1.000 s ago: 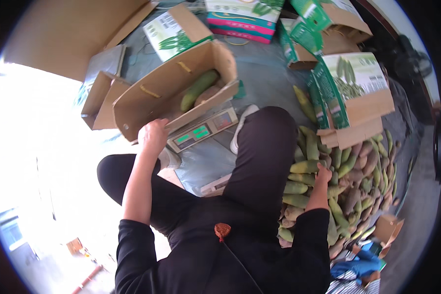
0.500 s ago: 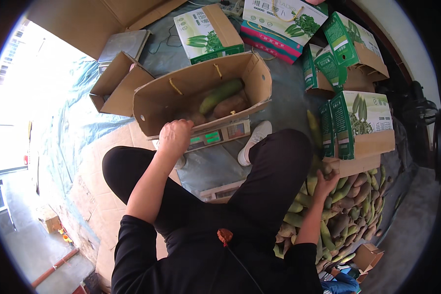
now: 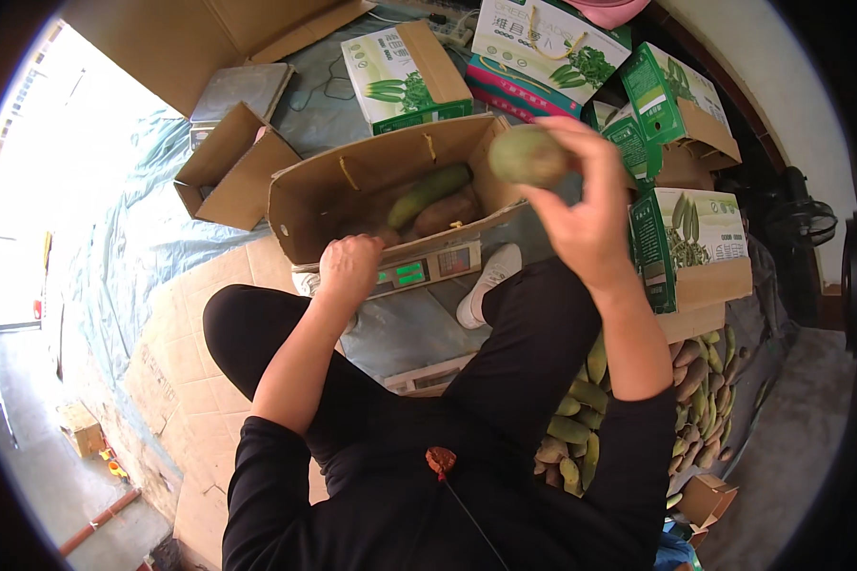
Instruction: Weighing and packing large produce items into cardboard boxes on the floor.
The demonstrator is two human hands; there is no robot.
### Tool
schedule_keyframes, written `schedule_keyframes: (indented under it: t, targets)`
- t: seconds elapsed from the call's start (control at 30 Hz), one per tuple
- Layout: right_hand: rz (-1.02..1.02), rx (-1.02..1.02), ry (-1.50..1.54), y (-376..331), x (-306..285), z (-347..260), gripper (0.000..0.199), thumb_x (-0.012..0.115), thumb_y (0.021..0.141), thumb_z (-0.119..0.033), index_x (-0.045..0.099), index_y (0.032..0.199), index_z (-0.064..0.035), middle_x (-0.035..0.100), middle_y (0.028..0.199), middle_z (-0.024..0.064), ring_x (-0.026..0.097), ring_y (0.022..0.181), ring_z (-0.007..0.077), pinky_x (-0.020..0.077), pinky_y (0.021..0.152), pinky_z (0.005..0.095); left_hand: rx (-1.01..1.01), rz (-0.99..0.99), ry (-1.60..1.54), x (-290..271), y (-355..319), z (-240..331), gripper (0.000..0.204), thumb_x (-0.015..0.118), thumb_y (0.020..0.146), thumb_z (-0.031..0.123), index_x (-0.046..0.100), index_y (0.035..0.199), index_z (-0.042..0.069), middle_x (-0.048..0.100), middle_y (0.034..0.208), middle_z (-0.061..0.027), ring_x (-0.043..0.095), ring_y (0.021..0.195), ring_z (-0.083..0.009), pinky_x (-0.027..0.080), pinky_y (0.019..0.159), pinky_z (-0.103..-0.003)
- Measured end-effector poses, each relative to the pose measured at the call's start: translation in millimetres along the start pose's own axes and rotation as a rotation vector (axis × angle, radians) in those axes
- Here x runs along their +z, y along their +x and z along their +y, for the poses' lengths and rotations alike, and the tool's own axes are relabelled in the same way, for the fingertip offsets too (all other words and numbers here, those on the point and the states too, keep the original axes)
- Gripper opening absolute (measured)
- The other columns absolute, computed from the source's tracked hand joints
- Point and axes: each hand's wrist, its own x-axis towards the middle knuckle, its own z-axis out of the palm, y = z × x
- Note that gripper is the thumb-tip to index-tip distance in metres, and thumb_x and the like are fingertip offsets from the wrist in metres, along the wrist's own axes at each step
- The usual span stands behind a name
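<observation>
You've got one green-brown fruit [image 3: 528, 155] pinched in your right hand [image 3: 588, 221], fingers clamped round it, held up just above the open carton [image 3: 305, 205] w/ its far-right corner right below the grip. Left hand [image 3: 350, 268] is closed on the carton's near rim, the scale [image 3: 427, 271] just beside it. Inside: approx 3 fruits, 1 long green one plus 2 brownish, so plenty of room left. Below-right of your grip, the floor pile [image 3: 638, 409] holds dozens more, too many to count. Around: 4 printed green boxes, 1 small empty carton.
</observation>
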Motion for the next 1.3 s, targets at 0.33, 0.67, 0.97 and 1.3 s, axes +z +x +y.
schedule_keyframes:
  t: [0.33,0.67,0.97,1.3]
  targets:
    - [-0.345,-0.17,-0.324,-1,170,11,0.048,0.073,0.067,-0.021,0.052,0.109,-0.0115,0.057,0.1,0.0047,0.054,0.099,0.0264,0.0419,0.079,0.0393,0.02,0.105,-0.027,0,-1,-1,0.011,0.054,0.075,0.008,0.065,0.078,0.007,0.065,0.077,-0.015,0.065,0.074,-0.0307,0.052,0.067,-0.04]
    - [-0.263,0.227,-0.021,-20,31,-7,0.031,0.068,0.074,-0.02,0.063,0.102,-0.0095,0.065,0.094,0.0105,0.061,0.091,0.0286,0.0472,0.079,0.0407,-0.026,-0.053,0.049,-16,10,6,0.026,0.057,0.079,0.023,0.065,0.098,0.007,0.064,0.088,-0.0197,0.061,0.085,-0.0363,0.048,0.074,-0.046]
    - [0.197,0.985,-0.324,-256,-164,55,0.026,0.064,0.081,-0.015,0.06,0.104,-0.004,0.066,0.096,0.0115,0.063,0.089,0.0209,0.05,0.076,0.0322,0.028,-0.004,-0.013,-13,10,11,0.025,0.063,0.076,0.018,0.064,0.096,0.003,0.063,0.086,-0.0214,0.06,0.084,-0.0386,0.047,0.073,-0.044]
    - [-0.143,1.868,-0.793,-622,-189,20,0.035,0.068,0.076,-0.035,0.066,0.089,-0.0025,0.066,0.081,0.0152,0.064,0.074,0.0263,0.0492,0.066,0.0367,0.071,-0.01,-0.103,-6,10,21,0.023,0.061,0.076,0.017,0.064,0.093,0.002,0.064,0.081,-0.0202,0.061,0.079,-0.0371,0.046,0.071,-0.042]
